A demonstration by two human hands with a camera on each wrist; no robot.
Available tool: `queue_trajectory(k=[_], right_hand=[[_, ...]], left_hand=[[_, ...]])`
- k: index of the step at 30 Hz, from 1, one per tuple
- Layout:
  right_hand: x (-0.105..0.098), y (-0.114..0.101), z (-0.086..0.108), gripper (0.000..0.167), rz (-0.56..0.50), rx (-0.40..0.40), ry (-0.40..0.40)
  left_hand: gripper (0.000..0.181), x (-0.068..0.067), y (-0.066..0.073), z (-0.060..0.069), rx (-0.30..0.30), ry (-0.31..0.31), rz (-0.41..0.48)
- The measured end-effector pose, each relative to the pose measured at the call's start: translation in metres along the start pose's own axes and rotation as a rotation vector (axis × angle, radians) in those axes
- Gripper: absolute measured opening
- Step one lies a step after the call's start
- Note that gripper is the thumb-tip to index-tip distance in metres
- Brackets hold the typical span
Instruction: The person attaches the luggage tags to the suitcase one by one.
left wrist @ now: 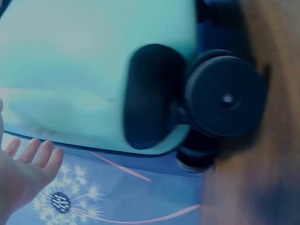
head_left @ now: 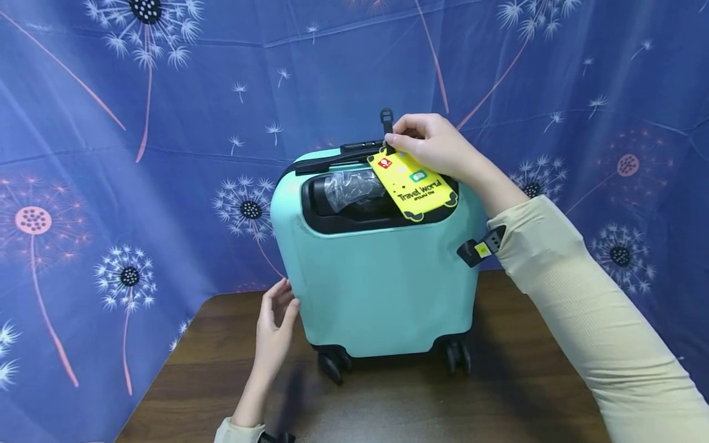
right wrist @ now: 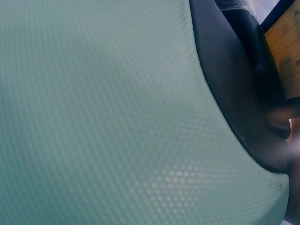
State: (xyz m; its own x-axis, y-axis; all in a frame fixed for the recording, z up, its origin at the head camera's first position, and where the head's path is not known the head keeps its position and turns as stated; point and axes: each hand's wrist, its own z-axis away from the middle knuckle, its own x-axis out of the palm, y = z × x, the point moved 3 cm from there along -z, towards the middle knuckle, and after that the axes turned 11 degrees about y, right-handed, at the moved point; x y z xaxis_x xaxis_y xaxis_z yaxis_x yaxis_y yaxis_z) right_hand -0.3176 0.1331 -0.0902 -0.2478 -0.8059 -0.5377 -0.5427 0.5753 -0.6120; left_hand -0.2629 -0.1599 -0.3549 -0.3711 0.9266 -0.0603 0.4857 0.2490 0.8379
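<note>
A mint-green suitcase [head_left: 382, 283] stands upright on its black wheels. At its top, my right hand [head_left: 434, 144] pinches the black strap [head_left: 388, 126] of a yellow luggage tag [head_left: 416, 186] between thumb and fingers. The tag reads "Travel World" and lies tilted over the recessed black handle, part of which is wrapped in clear plastic [head_left: 354, 189]. By the suitcase's lower left side is my left hand [head_left: 275, 320], its fingers loosely bent and holding nothing. The left wrist view shows that hand [left wrist: 28, 176] beside the shell, near a black wheel [left wrist: 227, 96]; whether it touches is unclear.
A brown wooden table [head_left: 221, 344] bears the suitcase. Behind it hangs a blue cloth [head_left: 183, 111] printed with dandelions. A small black device with a yellow label [head_left: 480, 249] is on the right wrist, close to the suitcase's right side.
</note>
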Motion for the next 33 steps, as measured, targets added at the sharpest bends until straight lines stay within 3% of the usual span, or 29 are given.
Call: queue_trajectory(k=[4, 8, 18, 25, 30, 33], right_hand=[[0.0, -0.001, 0.001, 0.025, 0.015, -0.004, 0.003], [0.0, -0.003, 0.001, 0.026, 0.016, -0.002, -0.001], [-0.002, -0.002, 0.003, 0.028, 0.027, 0.004, -0.01], [-0.002, 0.0, 0.001, 0.026, 0.042, -0.03, 0.011], [-0.001, 0.001, 0.0, 0.026, 0.031, -0.033, 0.009], [-0.001, 0.001, 0.001, 0.026, 0.028, -0.027, 0.009]], left_hand=[[0.042, -0.002, 0.016, -0.005, 0.092, 0.061, 0.079], [0.039, -0.007, 0.031, -0.01, 0.145, 0.097, 0.113], [0.034, -0.011, 0.069, -0.035, 0.168, 0.137, 0.069], [0.033, -0.011, 0.099, -0.06, 0.254, 0.157, 0.086], [0.031, -0.008, 0.117, -0.075, 0.276, 0.169, 0.12], [0.03, -0.004, 0.137, -0.078, 0.278, 0.167, 0.119]])
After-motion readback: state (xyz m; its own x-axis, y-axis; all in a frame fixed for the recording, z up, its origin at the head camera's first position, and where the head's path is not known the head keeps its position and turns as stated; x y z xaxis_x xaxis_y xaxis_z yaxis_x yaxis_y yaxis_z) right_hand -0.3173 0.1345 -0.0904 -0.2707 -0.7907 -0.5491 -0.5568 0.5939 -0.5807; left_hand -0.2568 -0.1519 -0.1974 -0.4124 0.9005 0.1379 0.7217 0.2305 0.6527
